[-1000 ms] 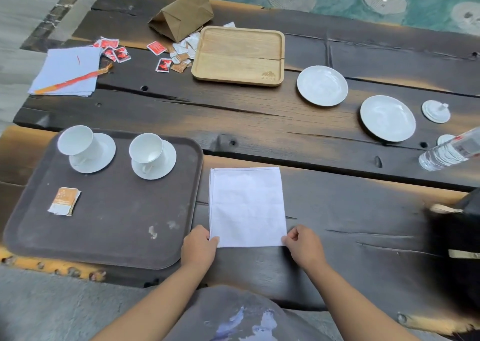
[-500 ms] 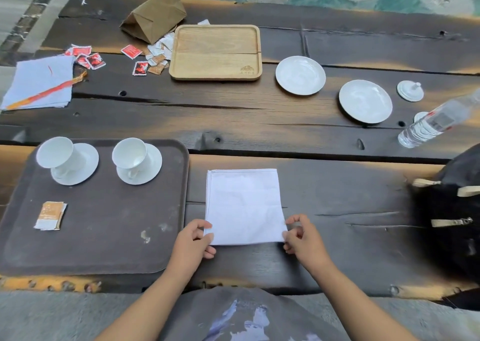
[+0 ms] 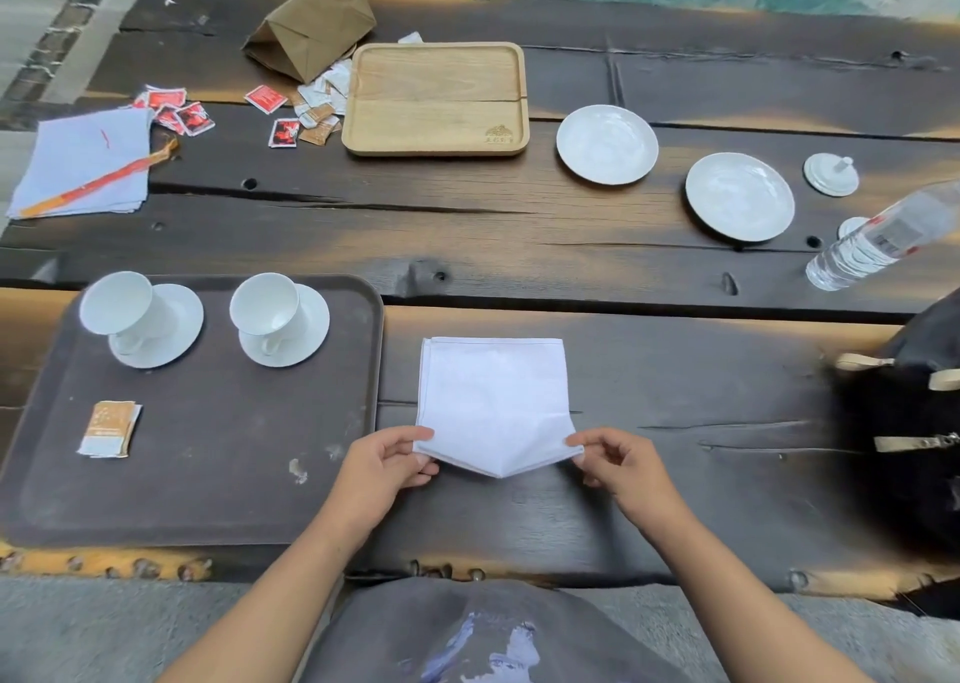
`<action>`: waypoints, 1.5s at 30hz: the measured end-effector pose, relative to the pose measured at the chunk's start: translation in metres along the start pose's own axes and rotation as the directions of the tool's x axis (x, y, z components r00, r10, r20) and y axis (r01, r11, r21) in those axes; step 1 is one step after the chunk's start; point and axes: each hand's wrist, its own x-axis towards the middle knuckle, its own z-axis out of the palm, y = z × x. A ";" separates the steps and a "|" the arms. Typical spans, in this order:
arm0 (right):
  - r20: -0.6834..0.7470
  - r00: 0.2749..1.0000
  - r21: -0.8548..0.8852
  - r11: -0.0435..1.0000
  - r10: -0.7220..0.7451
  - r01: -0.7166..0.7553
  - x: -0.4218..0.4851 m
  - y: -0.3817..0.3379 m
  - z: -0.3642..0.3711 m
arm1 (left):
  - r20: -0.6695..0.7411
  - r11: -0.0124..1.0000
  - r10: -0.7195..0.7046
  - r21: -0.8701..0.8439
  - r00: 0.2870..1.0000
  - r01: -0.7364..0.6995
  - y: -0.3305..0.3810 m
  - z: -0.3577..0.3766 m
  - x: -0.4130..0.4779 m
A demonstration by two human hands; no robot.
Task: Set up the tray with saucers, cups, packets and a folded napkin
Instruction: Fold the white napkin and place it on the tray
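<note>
A white napkin (image 3: 493,396) lies on the dark wooden table just right of the brown tray (image 3: 218,474). My left hand (image 3: 387,466) pinches its near left corner and my right hand (image 3: 615,461) pinches its near right corner; the near edge is lifted off the table and sags in the middle. On the tray stand two white cups, the left cup (image 3: 122,308) and the right cup (image 3: 270,308), each on a saucer. A small stack of orange packets (image 3: 110,428) lies at the tray's left.
Farther back are a wooden tray (image 3: 436,97), two spare saucers (image 3: 607,144) (image 3: 739,196), a small white lid (image 3: 830,175), loose red and white packets (image 3: 179,113), a brown paper bag (image 3: 311,22) and folded napkins (image 3: 85,162). A water bottle (image 3: 878,243) and a black bag (image 3: 909,422) are at the right.
Both hands have pinched the napkin's near corners and raised its near edge off the table. The view has shifted.
</note>
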 end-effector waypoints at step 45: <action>-0.297 0.953 -0.398 0.901 0.053 -0.174 0.080 -0.011 0.020 | -0.145 0.766 0.118 0.642 0.982 0.003 0.028 0.014 0.076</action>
